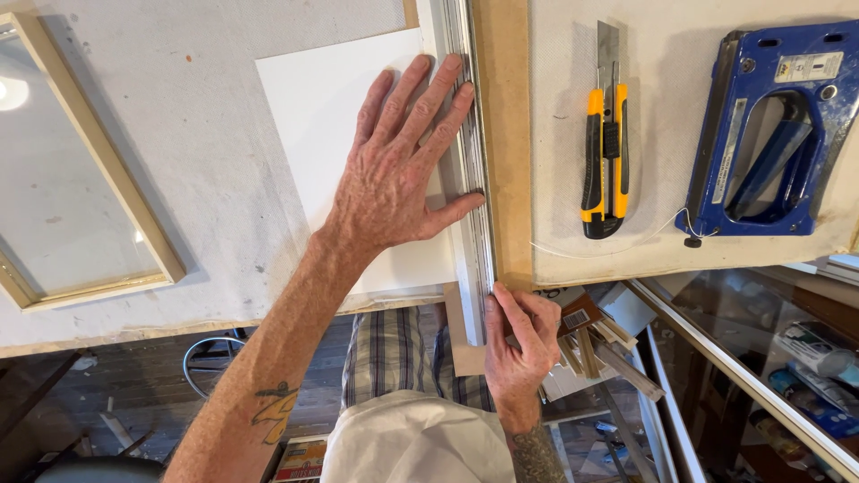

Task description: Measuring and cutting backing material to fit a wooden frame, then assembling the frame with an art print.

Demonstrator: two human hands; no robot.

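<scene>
Left hand (398, 170): spread flat, pressing the metal straightedge (472, 179) onto the white board (331, 116).
Right hand (522, 344): closed on a small tool, too hidden to name, at the straightedge's near end.
White board: flat on the desk (197, 179).
Right of straightedge: yellow utility knife (605, 152), blue staple gun (774, 134).
Far left: wooden frame (98, 148).

A picture-framing or craft workshop, seen from above: a cloth-covered counter (179, 116), stained and worn, carries a bare wooden frame (89, 179) with glass, a white board (331, 116) under a long metal straightedge (472, 134), a yellow-and-black utility knife (605, 143) and a blue staple gun (769, 125). Below the counter's edge, offcuts of wood moulding (599, 344) pile up, and tubes lie on a lower shelf (805, 376) above a plank floor (107, 402).
</scene>
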